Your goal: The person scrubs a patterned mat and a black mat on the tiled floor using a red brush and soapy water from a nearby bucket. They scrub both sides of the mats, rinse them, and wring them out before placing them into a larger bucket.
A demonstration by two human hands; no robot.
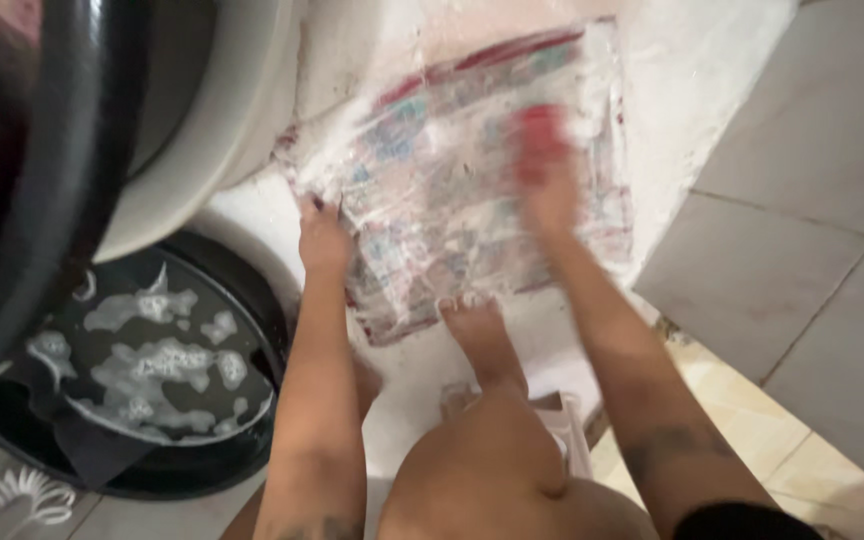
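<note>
A wet, soapy patterned cloth (pixel 452 180) with red borders lies spread flat on a white washing slab (pixel 692 90). My left hand (pixel 322 235) presses down on the cloth's near left edge, fingers apart. My right hand (pixel 544 175) is blurred with motion over the cloth's right half and grips a red object, probably a scrubbing brush (pixel 542 135). My bare foot (pixel 477 335) rests on the cloth's near edge, toes on the fabric.
A black basin (pixel 252 300) of dark water with white foam sits at lower left. A large white tub rim (pixel 212 130) and a black round rim (pixel 62 150) stand at upper left. Grey floor tiles (pixel 822 200) lie to the right.
</note>
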